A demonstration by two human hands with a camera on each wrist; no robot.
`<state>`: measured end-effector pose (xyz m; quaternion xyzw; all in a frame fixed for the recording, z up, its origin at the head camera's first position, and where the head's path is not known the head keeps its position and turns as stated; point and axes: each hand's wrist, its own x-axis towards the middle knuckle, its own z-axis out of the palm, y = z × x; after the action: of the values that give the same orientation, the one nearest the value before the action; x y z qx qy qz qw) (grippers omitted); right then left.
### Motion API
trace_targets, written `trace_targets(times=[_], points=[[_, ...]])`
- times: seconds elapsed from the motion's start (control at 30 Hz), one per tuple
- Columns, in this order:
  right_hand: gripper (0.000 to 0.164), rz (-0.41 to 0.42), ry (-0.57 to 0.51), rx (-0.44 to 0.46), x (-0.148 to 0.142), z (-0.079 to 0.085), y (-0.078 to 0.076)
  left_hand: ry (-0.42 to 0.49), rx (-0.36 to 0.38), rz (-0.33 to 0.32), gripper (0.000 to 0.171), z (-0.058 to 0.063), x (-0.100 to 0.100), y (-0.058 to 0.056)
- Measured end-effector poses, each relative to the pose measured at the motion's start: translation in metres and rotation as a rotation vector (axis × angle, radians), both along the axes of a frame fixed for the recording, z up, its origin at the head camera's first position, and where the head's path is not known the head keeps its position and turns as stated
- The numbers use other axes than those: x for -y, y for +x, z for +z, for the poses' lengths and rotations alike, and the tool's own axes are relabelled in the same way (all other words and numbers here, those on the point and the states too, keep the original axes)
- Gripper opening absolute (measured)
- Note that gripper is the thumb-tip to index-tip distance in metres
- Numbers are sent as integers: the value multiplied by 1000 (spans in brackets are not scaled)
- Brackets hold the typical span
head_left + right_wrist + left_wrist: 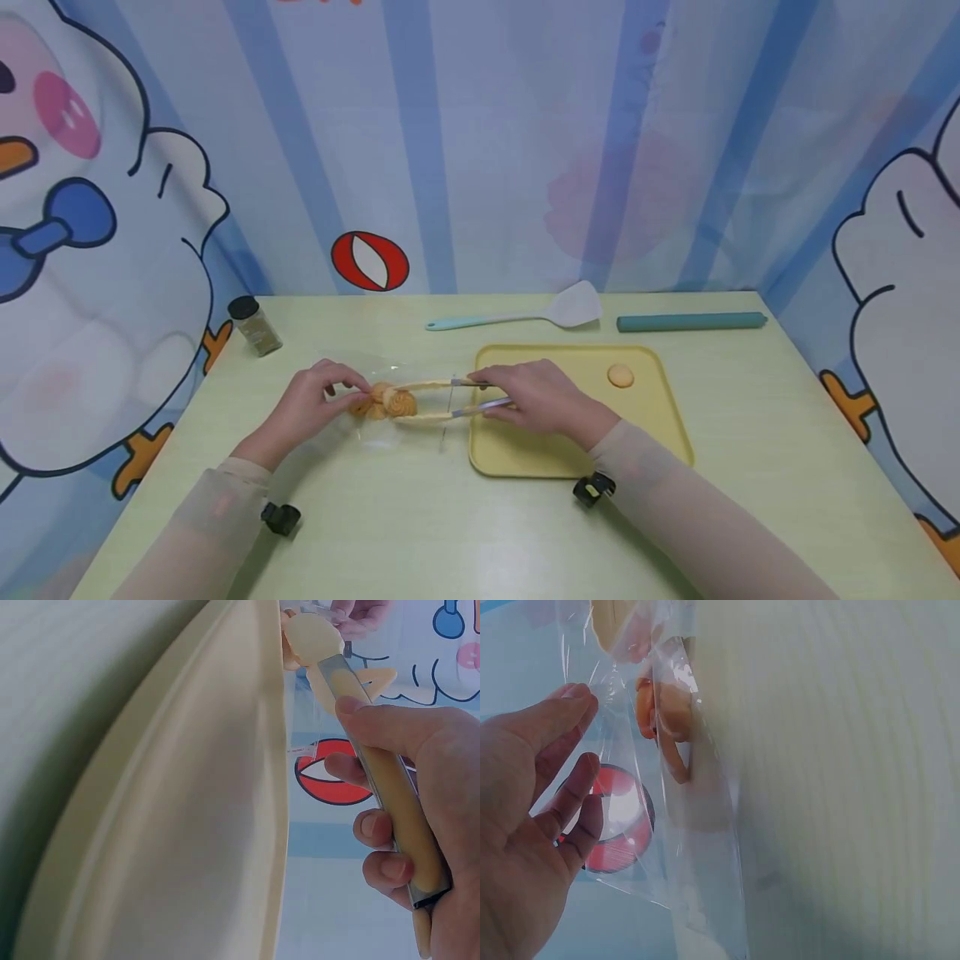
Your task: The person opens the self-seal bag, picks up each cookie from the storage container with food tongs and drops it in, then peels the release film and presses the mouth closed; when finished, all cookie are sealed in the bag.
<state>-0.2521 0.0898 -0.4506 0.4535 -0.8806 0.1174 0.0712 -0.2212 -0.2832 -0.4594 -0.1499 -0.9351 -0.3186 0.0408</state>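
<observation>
Several round brown cookies (402,403) lie in a clear plastic bag (697,862) left of the tray. My left hand (313,402) pinches the bag between thumb and index finger, and its other fingers stay loosely bent in the left wrist view. Gripped in my right hand (536,396) is a pair of tongs (471,409) with metal arms and cream-coloured tips. Those tips reach leftward into the bag and stand on either side of the cookies; whether they touch one I cannot tell. One pale round cookie (620,376) rests on the yellow tray (585,458).
Behind the tray lie a spatula (573,307) with a pale blue handle and a green rolling pin (690,322). A spice jar (255,326) with a black lid leans at the table's back left. A patterned curtain (495,167) hangs along the back edge.
</observation>
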Motion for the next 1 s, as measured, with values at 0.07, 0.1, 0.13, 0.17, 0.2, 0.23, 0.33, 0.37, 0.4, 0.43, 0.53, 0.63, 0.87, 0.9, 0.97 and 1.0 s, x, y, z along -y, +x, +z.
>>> trace_targets(times=[0.07, 0.1, 0.13, 0.17, 0.2, 0.23, 0.33, 0.37, 0.4, 0.43, 0.53, 0.63, 0.87, 0.9, 0.97, 1.0], points=[[49, 0, -7, 1, 2, 0, -1, 1, 2, 1, 11, 0, 0, 0], [50, 4, -8, -1, 3, -1, -2, -1, 3, 2, 12, 0, 0, -1], [50, 9, -8, -2, 4, -1, -2, -1, 6, 6, 12, 0, 0, -1], [50, 13, -7, -3, 6, -1, -3, -4, 6, 8, 12, 0, 1, -1], [50, 20, -8, -1, 8, -1, -3, -5, 6, 9, 13, 0, 1, -1], [50, 25, -6, 0, 9, -1, -4, -8, 6, 10, 13, 0, 1, -1], [50, 33, -7, -2, 14, 0, -5, -10, 8, 14, 13, -1, 1, -1], [49, 33, -9, -3, 15, 0, -5, -9, 9, 15, 13, -1, 1, -1], [49, 33, -10, -6, 16, 0, -5, -8, 9, 15, 12, -1, 1, -1], [49, 31, -9, -8, 17, 0, -6, -8, 7, 13, 12, -1, 0, -1], [49, 36, -7, -24, 19, -1, -6, -3, -2, 9, 11, -1, 0, -1], [49, 55, -18, -30, 23, -2, -7, -3, -13, 7, 11, -2, 0, -1], [50, 60, -18, -15, 28, -5, -8, 10, -7, 14, 11, -2, -1, 0], [50, 59, -15, -11, 28, -6, -8, 12, -4, 14, 11, -2, -1, 0], [50, 60, -14, -3, 28, -7, -8, 17, 4, 14, 12, -2, 0, 0], [50, 65, -17, -1, 28, -8, -8, 17, 8, 15, 12, -2, 0, 0]])
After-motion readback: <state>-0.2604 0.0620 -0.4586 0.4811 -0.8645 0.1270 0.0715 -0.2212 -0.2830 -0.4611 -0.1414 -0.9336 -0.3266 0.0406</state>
